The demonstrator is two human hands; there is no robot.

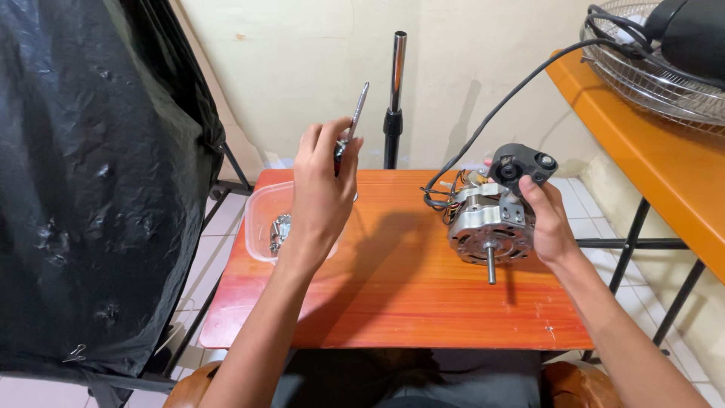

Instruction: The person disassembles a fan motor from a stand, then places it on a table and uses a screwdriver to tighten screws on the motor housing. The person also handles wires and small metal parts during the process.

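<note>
My left hand (323, 193) is raised over the left part of the small orange table (393, 302) and grips a screwdriver (355, 121) with its metal shaft pointing up. My right hand (550, 223) holds a silver fan motor (489, 227) that rests on the table's right side, its shaft pointing toward me. A black plastic part (522, 165) sits on top of the motor, and a black cable (498, 106) runs from it up to the right.
A clear plastic tub (264, 219) with small metal parts stands at the table's left edge, under my left hand. A black plastic sheet (83, 174) hangs at left. A metal pole (396, 91) stands behind the table. A fan grille (649, 68) lies on an orange bench (649, 159) at right.
</note>
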